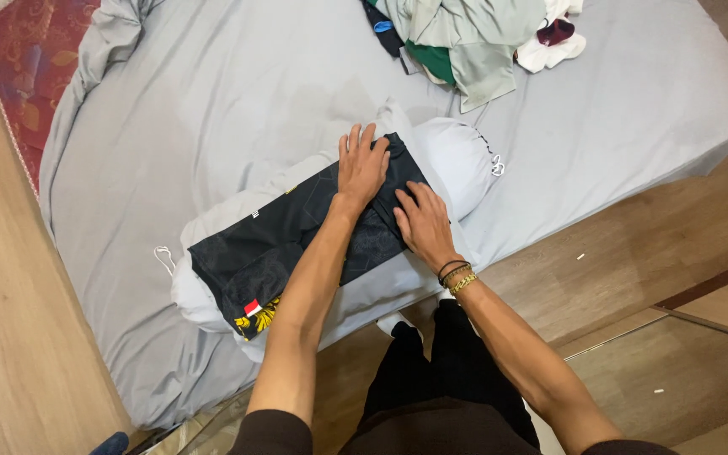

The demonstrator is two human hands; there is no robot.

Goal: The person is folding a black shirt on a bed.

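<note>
I see my 2 hands pressed flat on 1 folded black garment (297, 240), which lies across 1 long pale grey bolster pillow (457, 156) near the foot edge of the bed. My left hand (361, 166) rests palm down at the garment's far end, fingers straight and slightly spread, gripping nothing. My right hand (422, 221) lies just beside it, palm down too, fingers extended and apart, flat on the cloth. That wrist carries 2 bracelets (457, 276), 1 dark and 1 gold. The garment shows 1 small red-and-white patch (252, 307) and yellow print at its near end. 1 grey sheet (212, 93) covers the mattress. 1 heap of loose clothes (473, 38), mostly pale green, sits at the far edge, well apart from my hands.
</note>
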